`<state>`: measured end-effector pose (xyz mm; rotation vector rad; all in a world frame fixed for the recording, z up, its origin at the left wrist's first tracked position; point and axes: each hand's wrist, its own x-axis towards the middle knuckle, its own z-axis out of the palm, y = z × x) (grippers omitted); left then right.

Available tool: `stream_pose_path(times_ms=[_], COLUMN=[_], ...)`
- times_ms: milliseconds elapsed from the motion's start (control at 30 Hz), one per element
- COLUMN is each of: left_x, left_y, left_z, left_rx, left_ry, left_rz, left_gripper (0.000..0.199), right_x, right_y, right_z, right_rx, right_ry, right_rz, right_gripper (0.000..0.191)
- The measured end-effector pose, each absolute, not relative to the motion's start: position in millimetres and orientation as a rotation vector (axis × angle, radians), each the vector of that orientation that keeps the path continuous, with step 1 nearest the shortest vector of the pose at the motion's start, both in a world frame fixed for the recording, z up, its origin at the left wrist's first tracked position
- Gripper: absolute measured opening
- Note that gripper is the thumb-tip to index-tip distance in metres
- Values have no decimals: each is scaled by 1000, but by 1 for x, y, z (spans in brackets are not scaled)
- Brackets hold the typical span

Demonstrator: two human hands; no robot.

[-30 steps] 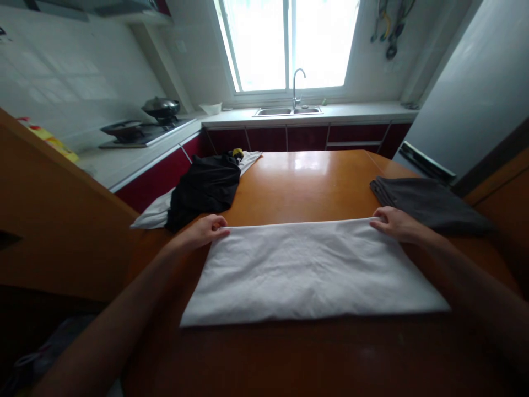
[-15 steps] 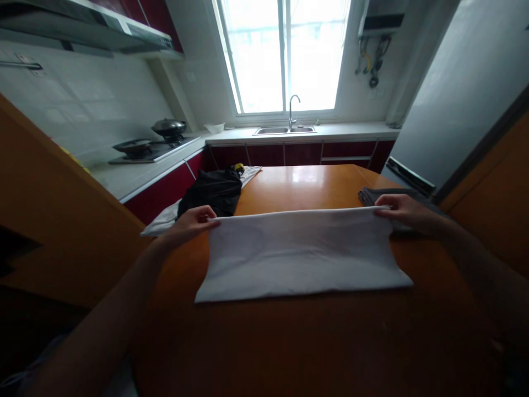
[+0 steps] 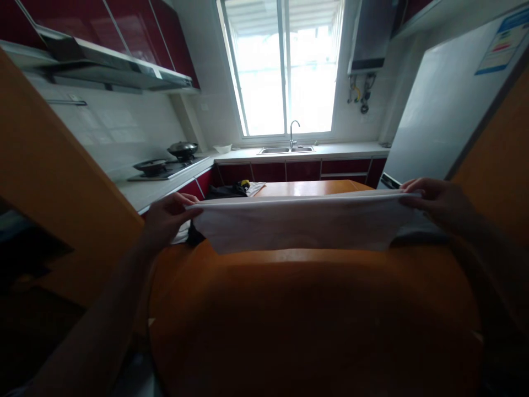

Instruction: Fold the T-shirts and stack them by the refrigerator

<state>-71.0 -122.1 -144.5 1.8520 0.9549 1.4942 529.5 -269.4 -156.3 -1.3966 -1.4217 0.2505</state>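
Observation:
A folded white cloth [image 3: 297, 223], possibly a garment, is stretched between my hands above the wooden table [image 3: 306, 309]. My left hand [image 3: 167, 216] pinches its upper left corner between thumb and fingers. At the upper right corner, my right hand [image 3: 440, 199] pinches it the same way. The top edge is pulled nearly straight, and the lower part hangs down in shadow. Whether its lower edge touches the tabletop, I cannot tell.
Black clothing [image 3: 227, 191] lies at the table's far left, partly behind the cloth. A dark folded garment [image 3: 425, 234] is at the right, mostly covered. Beyond are a sink [image 3: 276, 150], a stove with pans [image 3: 152, 167] and a fridge [image 3: 433, 105].
My hands have lifted the white cloth off the table and moved farther apart. It now hangs and hides more of the black clothing and dark garment. My view has tilted up.

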Motion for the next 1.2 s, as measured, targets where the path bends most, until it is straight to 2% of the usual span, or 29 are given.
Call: stream_pose_path(times_ms=[233,367,433,600,700,800,867,1000,1100,1200], left_x=[-80,-98,-103,-89,-73,-67,-68,-70,-68,-69], left_y=[-168,-180,-172,-119,-85,-59,-45,-23,-16,-27], left_z=[-124,-127,-134,-185,-230,-257,-257,-221,-185,-162], left_rx=[1780,1674,1595,1509,1516,1558,1628,1906,2166,2370], left_ry=[918,955,1036,1263,1314,1343,1331,1296,1307,1262], left_rz=[1634,1605,1506,937,744,705,712,803,974,1202], left_gripper=[35,32,36,58,66,65,63,55,43,31], right_x=[520,523,526,519,507,500,502,513,519,518], right_y=[-311,-323,-313,-246,-205,-176,-163,-147,-148,-167], right_z=[-139,-137,-142,-200,-252,-284,-285,-243,-196,-165], right_rx=[-1254,-1215,-1290,-1516,-1613,-1640,-1624,-1562,-1576,-1574], right_ry=[-1251,-1180,-1174,-1228,-1294,-1286,-1292,-1354,-1503,-1651], right_rz=[294,446,563,1070,1141,1107,1071,859,498,111], right_gripper=[30,32,32,41,41,39,39,41,37,25])
